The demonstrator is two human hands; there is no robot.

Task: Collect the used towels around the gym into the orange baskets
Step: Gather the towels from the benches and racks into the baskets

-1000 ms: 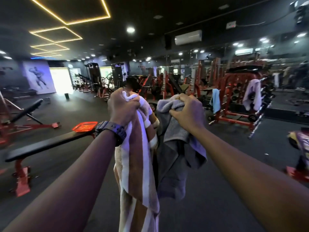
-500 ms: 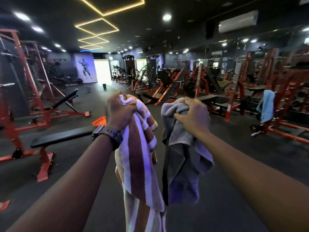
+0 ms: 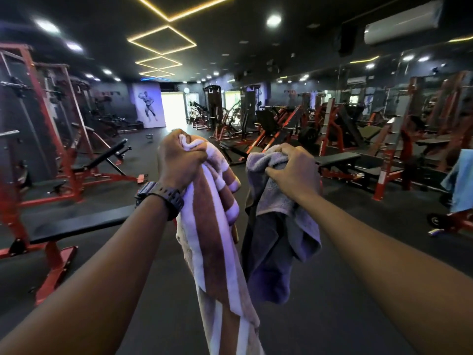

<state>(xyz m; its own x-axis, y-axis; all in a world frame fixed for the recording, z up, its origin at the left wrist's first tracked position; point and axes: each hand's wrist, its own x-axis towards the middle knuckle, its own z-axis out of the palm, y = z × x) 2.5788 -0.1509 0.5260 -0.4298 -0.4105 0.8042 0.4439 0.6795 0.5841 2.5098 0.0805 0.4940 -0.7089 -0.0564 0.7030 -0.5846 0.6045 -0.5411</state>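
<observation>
Striped towel [image 3: 215, 242] in left hand [image 3: 179, 162], grey towel [image 3: 279, 242] right hand [image 3: 294, 170]

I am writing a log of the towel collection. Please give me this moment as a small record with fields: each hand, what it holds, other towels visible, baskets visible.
left hand: grips the striped brown and white towel by its top, the rest hanging down
right hand: grips the grey towel, also hanging
other towels: a blue towel hangs on a red machine at the right edge
orange baskets: none in view
setting: gym floor, flat bench at left
</observation>
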